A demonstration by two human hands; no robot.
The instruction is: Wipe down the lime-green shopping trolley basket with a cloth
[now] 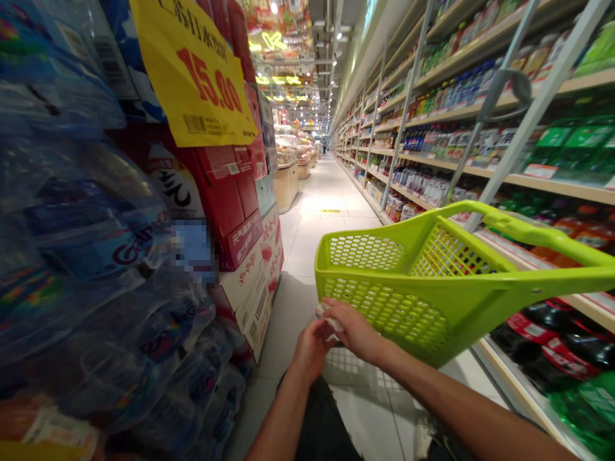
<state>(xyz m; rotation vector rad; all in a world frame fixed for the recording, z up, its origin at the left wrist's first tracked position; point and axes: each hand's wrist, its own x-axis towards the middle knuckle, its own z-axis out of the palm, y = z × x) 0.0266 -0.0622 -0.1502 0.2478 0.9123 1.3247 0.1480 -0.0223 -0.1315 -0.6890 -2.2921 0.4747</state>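
Both hands meet low in the middle of the head view, in front of the near left corner of a green shopping cart (384,307). A small crumpled white piece, perhaps tissue (330,320), sits between them. My left hand (311,349) is closed around its lower side, with the fingers curled. My right hand (353,330) reaches over it from the right, fingers bent onto the white piece. The cart's basket has mesh walls, and its handle points to the right.
On the left, wrapped bottle packs (96,256) and red cartons (230,205) stand stacked under a yellow price sign (202,77). Drink shelves (446,109) line the right side. A tiled aisle (331,186) runs ahead between them. A shoe (425,438) shows below.
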